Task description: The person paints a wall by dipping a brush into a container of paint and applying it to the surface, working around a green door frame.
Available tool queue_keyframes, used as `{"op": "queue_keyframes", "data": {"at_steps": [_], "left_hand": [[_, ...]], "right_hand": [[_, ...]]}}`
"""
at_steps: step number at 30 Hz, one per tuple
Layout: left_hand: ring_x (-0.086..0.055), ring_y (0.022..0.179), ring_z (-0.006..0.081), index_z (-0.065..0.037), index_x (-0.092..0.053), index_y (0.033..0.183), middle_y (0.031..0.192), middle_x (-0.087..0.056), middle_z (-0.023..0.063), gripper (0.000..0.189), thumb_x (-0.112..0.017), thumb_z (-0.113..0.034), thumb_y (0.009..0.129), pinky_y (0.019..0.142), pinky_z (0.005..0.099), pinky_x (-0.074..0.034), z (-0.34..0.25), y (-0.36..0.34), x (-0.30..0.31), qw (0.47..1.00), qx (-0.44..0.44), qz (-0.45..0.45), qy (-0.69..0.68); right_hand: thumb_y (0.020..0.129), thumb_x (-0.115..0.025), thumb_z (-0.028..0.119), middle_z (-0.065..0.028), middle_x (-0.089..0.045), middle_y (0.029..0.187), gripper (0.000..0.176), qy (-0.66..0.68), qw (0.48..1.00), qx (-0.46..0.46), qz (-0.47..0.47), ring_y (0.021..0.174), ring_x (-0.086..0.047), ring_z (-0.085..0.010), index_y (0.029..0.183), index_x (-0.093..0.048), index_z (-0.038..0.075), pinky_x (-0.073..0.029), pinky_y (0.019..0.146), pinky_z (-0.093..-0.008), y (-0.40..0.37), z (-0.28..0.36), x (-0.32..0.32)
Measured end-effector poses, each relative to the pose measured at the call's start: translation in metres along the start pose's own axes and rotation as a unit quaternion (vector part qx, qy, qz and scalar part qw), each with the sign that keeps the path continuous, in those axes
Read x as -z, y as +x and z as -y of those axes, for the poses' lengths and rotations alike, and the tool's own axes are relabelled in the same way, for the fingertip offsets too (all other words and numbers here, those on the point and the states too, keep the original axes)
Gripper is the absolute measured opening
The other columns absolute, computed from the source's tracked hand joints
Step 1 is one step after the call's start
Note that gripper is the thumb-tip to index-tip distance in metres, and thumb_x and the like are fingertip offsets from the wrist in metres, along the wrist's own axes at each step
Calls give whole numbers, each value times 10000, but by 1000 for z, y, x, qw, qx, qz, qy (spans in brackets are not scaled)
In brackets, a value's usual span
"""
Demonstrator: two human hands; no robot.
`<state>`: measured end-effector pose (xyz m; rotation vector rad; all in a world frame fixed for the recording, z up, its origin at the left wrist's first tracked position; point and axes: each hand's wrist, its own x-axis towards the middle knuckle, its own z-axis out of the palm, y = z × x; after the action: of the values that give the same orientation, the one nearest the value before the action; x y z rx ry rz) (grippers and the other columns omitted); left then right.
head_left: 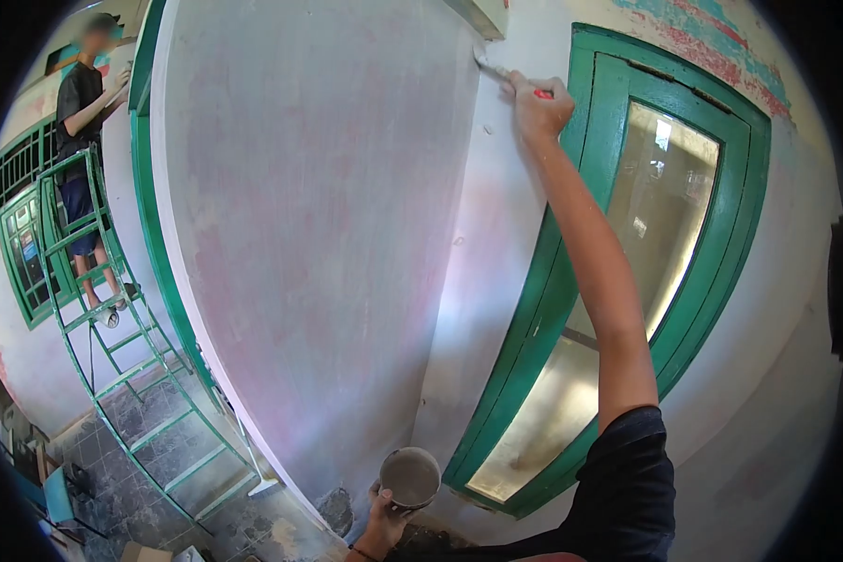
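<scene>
My right hand (pixel 541 108) is raised high, closed around a slim red-handled tool (pixel 493 66) with a pale, flat-looking tip. That tip meets the corner where the greyish wall panel (pixel 318 206) joins the white wall strip beside the door. Low in the view, my left hand (pixel 384 523) grips the side of a round bowl (pixel 410 478), its mouth facing up and grey inside. The panel's surface is streaked grey with faint pink patches.
A green-framed glass door (pixel 581 253) stands right beside my right arm. At the left, another person (pixel 82 122) stands on a green metal ladder (pixel 150 436) near a green barred window (pixel 28 234). A chair (pixel 59 495) is at lower left on the tiled floor (pixel 136 478).
</scene>
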<state>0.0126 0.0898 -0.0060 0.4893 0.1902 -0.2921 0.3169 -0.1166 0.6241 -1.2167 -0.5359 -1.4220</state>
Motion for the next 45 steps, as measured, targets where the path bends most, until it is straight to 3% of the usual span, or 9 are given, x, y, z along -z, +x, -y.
{"op": "queue_keyframes", "data": {"at_steps": [5,9,13,16,28,34,37,40,45], "left_hand": [[-440,1378,407,-268,-247,1483,1501,-360,141,833,-759,-344,831,1053,669,-459,1,-8,-2,1000,-8,0,9],[-433,1383,404,-281,-254,1476,1497,-364,139,820,-754,-354,830,1067,665,-444,0,-13,-3,1000,-21,10,13],[-423,1393,399,-281,-292,1464,1491,-379,127,807,-766,-389,819,1091,667,-415,3,-12,-2,1000,-24,-4,6],[-432,1398,384,-270,-390,1440,1493,-410,101,785,-796,-455,793,1104,662,-402,6,-15,-2,1000,-19,-13,16],[-435,1403,401,-278,-346,1470,1512,-403,108,815,-783,-442,801,1075,643,-437,8,-15,-5,999,-36,-16,22],[-424,1410,397,-277,-354,1459,1509,-392,109,801,-778,-440,800,1089,650,-420,9,-19,-8,999,-22,-8,23],[-427,1407,395,-276,-355,1458,1512,-388,111,800,-777,-446,800,1090,650,-414,10,-17,-4,999,-22,-7,25],[-422,1400,397,-279,-313,1466,1505,-373,128,813,-773,-419,810,1090,651,-415,9,-17,-4,999,-31,-5,21],[-414,1387,405,-282,-235,1470,1496,-343,157,831,-763,-365,833,1094,653,-416,6,-21,-1,1000,-24,5,9]], "right_hand": [[845,-771,-38,-168,-707,780,215,-118,990,-24,70,738,-768,-251,786,-566,-17,-640,606,-323,-5,43,25],[834,-828,30,-182,-722,835,256,104,994,1,-30,798,-759,-241,801,-579,-19,-641,695,-324,31,27,11],[834,-828,26,-187,-722,840,273,-130,990,45,-24,778,-758,-247,781,-561,1,-626,671,-308,24,3,-1],[824,-839,40,-177,-722,840,278,16,991,-118,61,743,-743,-225,779,-569,-7,-619,682,-307,30,8,13],[833,-813,-18,-152,-728,842,244,24,990,-103,91,760,-743,-207,799,-573,4,-600,703,-299,40,17,15],[778,-821,-42,-164,-709,786,262,128,990,-60,-2,725,-758,-246,760,-563,-4,-604,586,-308,36,25,-4],[839,-793,-43,-173,-735,843,223,86,982,-134,102,769,-750,-219,828,-575,3,-612,740,-281,40,20,8],[786,-845,-5,-133,-713,769,255,47,992,-50,106,713,-738,-217,815,-593,-19,-593,637,-304,66,12,23],[849,-804,10,-139,-732,821,203,2,993,-20,112,766,-740,-196,820,-602,10,-604,741,-264,47,13,15]]}}
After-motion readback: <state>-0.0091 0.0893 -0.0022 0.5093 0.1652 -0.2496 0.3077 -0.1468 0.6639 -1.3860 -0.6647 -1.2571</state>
